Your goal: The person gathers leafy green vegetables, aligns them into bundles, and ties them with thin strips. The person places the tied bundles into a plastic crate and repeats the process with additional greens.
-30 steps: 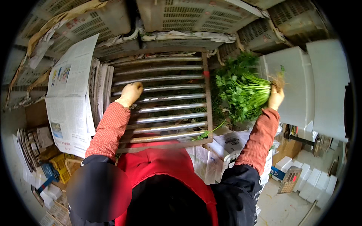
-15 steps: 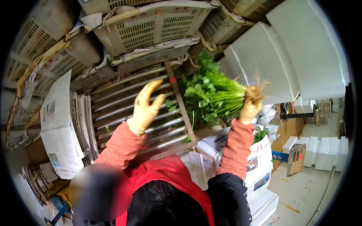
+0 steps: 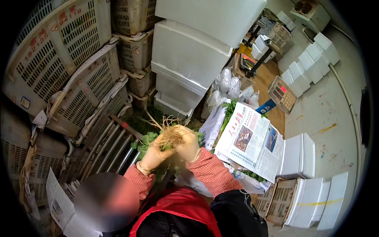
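Note:
A bunch of leafy greens (image 3: 172,137) is held root end up in front of my chest. Pale stringy roots stick out at its top, and some leaves show beside and below my hands. My left hand (image 3: 154,155) is closed around the bunch from the left, just under the roots. On the other side, my right hand (image 3: 187,143) grips it too, fingers curled against the roots. Both hands wear pale gloves. The stems are mostly hidden by the hands. Behind my left hand lies a rack of metal rollers (image 3: 115,143).
Stacked slatted plastic crates (image 3: 79,47) rise at the left. White foam boxes (image 3: 189,51) stand ahead. To the right, newspaper (image 3: 252,142) covers a box of greens, with a digital scale (image 3: 282,94) beyond it. Plastic-wrapped bundles (image 3: 233,87) sit behind the newspaper.
My view has swung to the right. The bunch has come in from the right to the middle, roots now upward. My left hand, open and apart before, is now closed on it.

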Motion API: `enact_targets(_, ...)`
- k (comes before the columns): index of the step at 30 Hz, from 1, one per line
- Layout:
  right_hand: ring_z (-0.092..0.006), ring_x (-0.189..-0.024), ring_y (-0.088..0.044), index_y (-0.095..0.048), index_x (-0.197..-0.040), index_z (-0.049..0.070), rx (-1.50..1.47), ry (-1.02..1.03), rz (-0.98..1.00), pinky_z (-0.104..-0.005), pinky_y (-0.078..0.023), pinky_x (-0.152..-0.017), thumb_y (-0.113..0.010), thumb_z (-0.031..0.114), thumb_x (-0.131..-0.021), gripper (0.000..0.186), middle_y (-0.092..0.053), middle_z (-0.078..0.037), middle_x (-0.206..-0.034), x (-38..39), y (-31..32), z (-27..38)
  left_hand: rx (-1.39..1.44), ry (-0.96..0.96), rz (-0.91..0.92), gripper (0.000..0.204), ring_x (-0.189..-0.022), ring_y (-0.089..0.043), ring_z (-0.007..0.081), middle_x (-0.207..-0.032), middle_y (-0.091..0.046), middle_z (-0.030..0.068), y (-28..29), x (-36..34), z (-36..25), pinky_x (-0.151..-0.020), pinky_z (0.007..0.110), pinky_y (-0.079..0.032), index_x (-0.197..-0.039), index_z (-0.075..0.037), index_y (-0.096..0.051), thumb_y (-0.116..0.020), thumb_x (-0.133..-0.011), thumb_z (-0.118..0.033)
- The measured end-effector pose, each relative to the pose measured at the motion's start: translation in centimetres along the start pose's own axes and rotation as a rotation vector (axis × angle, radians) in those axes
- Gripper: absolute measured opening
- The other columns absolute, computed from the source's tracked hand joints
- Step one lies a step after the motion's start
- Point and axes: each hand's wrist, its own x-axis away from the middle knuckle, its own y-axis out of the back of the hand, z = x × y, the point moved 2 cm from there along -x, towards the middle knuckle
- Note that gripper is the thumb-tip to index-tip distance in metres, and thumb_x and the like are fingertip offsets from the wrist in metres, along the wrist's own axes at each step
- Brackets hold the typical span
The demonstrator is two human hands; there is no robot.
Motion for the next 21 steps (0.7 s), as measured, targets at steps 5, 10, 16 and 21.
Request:
enact_targets(5,-0.0274,-0.082,-0.058,-0.061,-0.09,-0.001,0.086,0.067,-0.033,-0.0332,-0.047,-0.073,-0.059,-0.002,-0.058,0.032,-0.06,-0.012,-0.089,3.1,0.8,3.3,0.086,-0.024,0.019,0.08,-0.116,-0.045,0.0186,-0.125,-0.048,0.0087,-2.6,4.3,-0.7,-0.099,0.032,-0.036,-0.137,-0.005,-0.029,-0.073,-0.07,-0.009)
enact_targets(10,-0.0291,-0.084,-0.057,-0.061,-0.091,0.0,-0.166,-0.109,0.013,-0.0338,-0.046,-0.075,-0.061,0.002,-0.058,0.033,-0.059,-0.012,-0.089,7.5,0.5,6.5,0.179,0.092,0.187,0.091,-0.116,-0.043,0.0205,-0.128,-0.043,0.0083,-3.9,9.1,-0.4,-0.1,0.033,-0.034,-0.135,-0.003,-0.028,-0.081,-0.061,-0.01)
enact_targets(16,-0.0124,-0.08,-0.058,-0.059,-0.095,0.0,-0.638,-0.426,-0.154,-0.0256,-0.047,-0.074,-0.06,0.0,-0.081,0.015,-0.062,-0.004,-0.087,11.8,-1.3,7.2,0.262,0.297,0.335,0.07,-0.106,-0.049,0.0168,-0.115,-0.051,0.0071,-5.4,12.4,1.3,-0.092,0.031,-0.04,-0.123,0.0,-0.04,-0.077,-0.065,-0.01)
enact_targets(21,-0.0138,-0.077,-0.059,-0.061,-0.096,-0.002,-0.603,-0.544,-0.203,-0.0264,-0.048,-0.072,-0.058,0.0,-0.079,0.017,-0.064,-0.006,-0.087,13.4,-0.4,6.1,0.359,0.327,0.284,0.055,-0.092,-0.056,0.0138,-0.104,-0.058,0.0059,-7.1,12.6,1.0,-0.08,0.027,-0.047,-0.113,0.0,-0.049,-0.075,-0.066,-0.009)
